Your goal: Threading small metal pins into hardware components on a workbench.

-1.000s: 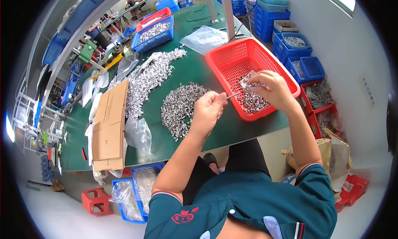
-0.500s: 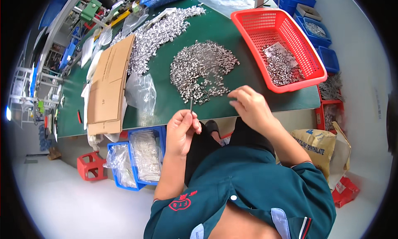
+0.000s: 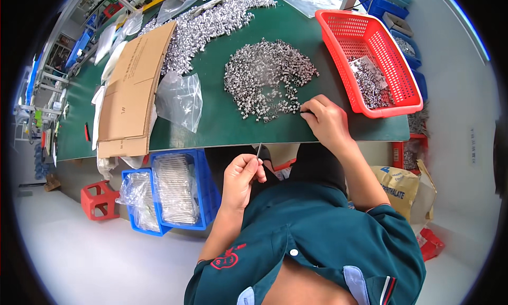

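My left hand is just off the table's near edge, thumb and fingers closed around a thin dark metal rod that points up. At the near right rim of a heap of small silver metal rings, my right hand has its thumb and forefinger pinched together at the table top. Whatever sits between those fingertips is too small to make out. A few rings lie loose along the heap's near side, and a clear plastic piece seems to rest on its middle.
To the right, a red plastic basket holds more small metal parts. A larger spread of silver parts covers the back left of the green table. Flattened cardboard and a clear bag lie left. Blue bins stand below the edge.
My left hand has drawn the rod back from the heap toward me. My right hand's fingers have come down and closed at the heap's right rim. The whole view has shifted slightly.
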### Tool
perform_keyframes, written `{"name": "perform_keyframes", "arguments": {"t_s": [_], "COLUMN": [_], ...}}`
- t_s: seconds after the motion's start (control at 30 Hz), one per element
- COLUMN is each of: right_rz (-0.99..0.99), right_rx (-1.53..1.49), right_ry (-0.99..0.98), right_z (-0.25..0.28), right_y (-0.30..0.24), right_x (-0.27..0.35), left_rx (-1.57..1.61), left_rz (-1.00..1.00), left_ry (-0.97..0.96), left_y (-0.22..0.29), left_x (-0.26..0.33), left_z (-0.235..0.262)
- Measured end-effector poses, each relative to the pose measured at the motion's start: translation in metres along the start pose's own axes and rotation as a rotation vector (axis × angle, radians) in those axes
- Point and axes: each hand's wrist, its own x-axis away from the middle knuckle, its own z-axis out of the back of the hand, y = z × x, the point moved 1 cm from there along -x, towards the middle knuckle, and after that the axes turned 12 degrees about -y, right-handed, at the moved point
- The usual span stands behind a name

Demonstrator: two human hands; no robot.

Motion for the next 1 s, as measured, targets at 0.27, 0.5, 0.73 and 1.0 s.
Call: {"name": "perform_keyframes", "arguments": {"t_s": [0.27, 0.5, 0.73, 1.0], "right_rz": [0.118, 0.041, 0.03, -0.23], "right_rx": [-0.031, -0.027, -0.006, -0.945], "right_ry": [-0.059, -0.056, -0.05, -0.383], "right_z": [-0.009, -0.01, -0.011, -0.014], "right_y": [-0.015, -0.017, -0.02, -0.038], "right_x": [0.003, 0.008, 0.009, 0.028], "left_rx": [0.019, -0.016, -0.041, -0.232], "left_rz": [-0.001, -0.012, 0.005, -0.026], "left_ry": [-0.04, -0.07, -0.043, -0.064], "left_y": [-0.006, -0.009, -0.012, -0.01], "left_x": [0.0, 0.0, -0.003, -0.006], "left_z": [0.007, 0.009, 0.008, 0.001]}}
